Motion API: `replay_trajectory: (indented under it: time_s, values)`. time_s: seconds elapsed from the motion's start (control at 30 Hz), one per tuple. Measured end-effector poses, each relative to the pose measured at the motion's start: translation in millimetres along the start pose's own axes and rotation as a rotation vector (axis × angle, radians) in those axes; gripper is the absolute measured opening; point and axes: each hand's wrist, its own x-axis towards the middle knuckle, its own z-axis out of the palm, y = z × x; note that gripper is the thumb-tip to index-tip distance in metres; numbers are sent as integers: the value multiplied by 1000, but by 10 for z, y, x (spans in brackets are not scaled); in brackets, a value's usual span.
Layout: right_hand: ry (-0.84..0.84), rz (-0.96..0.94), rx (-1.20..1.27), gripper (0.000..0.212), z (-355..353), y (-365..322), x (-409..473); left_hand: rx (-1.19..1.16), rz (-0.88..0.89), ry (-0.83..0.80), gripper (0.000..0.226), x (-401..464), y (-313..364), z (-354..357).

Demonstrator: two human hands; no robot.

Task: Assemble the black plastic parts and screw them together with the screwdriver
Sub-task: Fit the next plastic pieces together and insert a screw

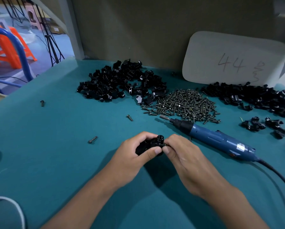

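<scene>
The teal table (55, 146) carries everything, and against its far edge leans a pale board (234, 58) with "44" pencilled on it; along that far side lie two heaps of black plastic parts, one toward the left (120, 81) and one toward the right corner (254, 98), with a mound of screws (184, 103) between them; nearer the front, right of centre, the blue electric screwdriver (217, 141) lies on its side, bit pointing at the screw mound, cord trailing off the right edge; three stray screws (129, 117) lie on the left half.

Near the middle of the front edge, the left hand (132, 156) curls round a black assembly (153, 144), fingers wrapped over its far side and thumb pressed along the near side; the right hand (183, 154) meets it from the right, thumb and forefinger narrowed to a pinch on what looks like a small screw at the part's right end, though it is too small to be sure; a round collar of the part stands up between the two hands, clear of the fingers.

I judge the step to be seating a screw by hand in the mated parts; the driving is not yet begun, since the tool lies untouched just beside the right hand; the next move calls for the left hand to hold the parts steady while the right lets go, picks up the screwdriver and sets its bit squarely on the screw head.
</scene>
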Motion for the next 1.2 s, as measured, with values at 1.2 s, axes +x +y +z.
replay_trajectory:
  time_s: [1.2]
  values:
    - [32, 81, 48, 29, 64, 67, -27, 72, 37, 24, 25, -21, 78, 1]
